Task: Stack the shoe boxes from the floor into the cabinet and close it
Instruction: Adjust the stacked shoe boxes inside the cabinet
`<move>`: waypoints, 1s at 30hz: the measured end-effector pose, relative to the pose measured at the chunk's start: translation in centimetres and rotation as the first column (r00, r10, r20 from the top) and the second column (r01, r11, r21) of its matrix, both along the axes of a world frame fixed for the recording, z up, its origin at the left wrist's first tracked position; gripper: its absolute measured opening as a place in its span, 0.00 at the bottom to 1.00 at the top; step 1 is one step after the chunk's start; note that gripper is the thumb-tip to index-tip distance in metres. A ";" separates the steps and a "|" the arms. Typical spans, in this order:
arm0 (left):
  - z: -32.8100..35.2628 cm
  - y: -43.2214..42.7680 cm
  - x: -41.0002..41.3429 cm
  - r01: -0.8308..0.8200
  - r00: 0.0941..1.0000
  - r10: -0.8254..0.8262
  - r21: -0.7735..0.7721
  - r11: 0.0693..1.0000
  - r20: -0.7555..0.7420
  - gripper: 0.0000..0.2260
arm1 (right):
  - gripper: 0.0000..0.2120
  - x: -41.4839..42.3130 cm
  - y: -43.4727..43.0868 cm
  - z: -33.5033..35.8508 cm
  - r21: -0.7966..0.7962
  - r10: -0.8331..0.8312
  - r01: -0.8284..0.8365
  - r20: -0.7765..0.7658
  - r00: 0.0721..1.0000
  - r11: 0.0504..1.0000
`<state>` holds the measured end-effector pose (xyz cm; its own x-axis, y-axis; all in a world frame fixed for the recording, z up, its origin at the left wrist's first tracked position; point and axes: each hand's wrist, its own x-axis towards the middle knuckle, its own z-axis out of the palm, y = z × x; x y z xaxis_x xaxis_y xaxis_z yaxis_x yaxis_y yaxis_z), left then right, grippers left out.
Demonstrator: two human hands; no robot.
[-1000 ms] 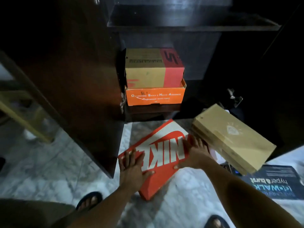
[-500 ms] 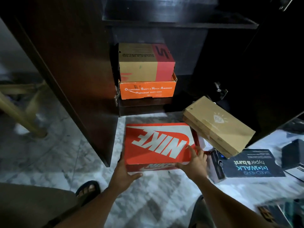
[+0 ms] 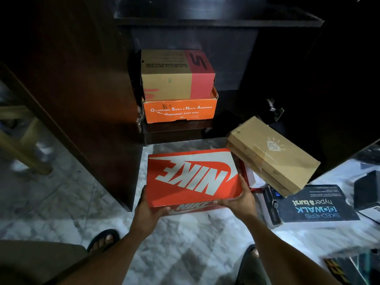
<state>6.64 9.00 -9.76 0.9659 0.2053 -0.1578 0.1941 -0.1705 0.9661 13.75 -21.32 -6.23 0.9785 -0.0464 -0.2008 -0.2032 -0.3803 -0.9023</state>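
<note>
An orange Nike shoe box is held level just above the marble floor in front of the open cabinet. My left hand grips its near left corner and my right hand grips its near right corner. On the cabinet's bottom shelf at the left stands an orange safety-shoe box with a tan and red Skechers box on top. A plain brown box lies tilted at the right, resting on other boxes.
The dark open cabinet door stands at the left. A black Skechers GOwalk box and more dark boxes lie on the floor at the right. My sandalled foot is at the lower left. Wooden furniture legs stand far left.
The Nike box has been turned from a tilted diagonal to square with the cabinet and lifted a little. Both hands shifted from its top to its near corners.
</note>
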 end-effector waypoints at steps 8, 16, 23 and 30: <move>5.2 -0.3 -1.2 -0.067 0.990 0.062 0.043 0.997 0.124 0.40 | 0.53 0.7 0.4 7.9 -0.003 0.076 -0.078 0.248 0.966 0.997; 15.4 -2.1 4.3 -0.183 0.964 0.149 0.140 0.973 0.222 0.46 | 0.54 4.4 -0.8 17.5 0.082 -0.033 0.002 0.380 0.924 0.997; 23.0 -2.2 13.7 -0.309 0.895 0.249 0.114 0.944 0.370 0.42 | 0.50 13.0 0.7 23.7 0.152 -0.072 0.006 0.432 0.899 0.988; 24.4 -1.2 22.0 -0.510 0.796 0.412 0.126 0.851 0.444 0.38 | 0.47 22.7 2.9 22.3 0.205 -0.125 0.046 0.396 0.910 0.978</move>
<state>28.68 7.83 14.67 0.7157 0.6237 0.3143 -0.0732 -0.3805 0.9219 36.43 -18.42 16.03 0.9709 -0.1343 0.1982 0.1703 -0.1944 -0.9660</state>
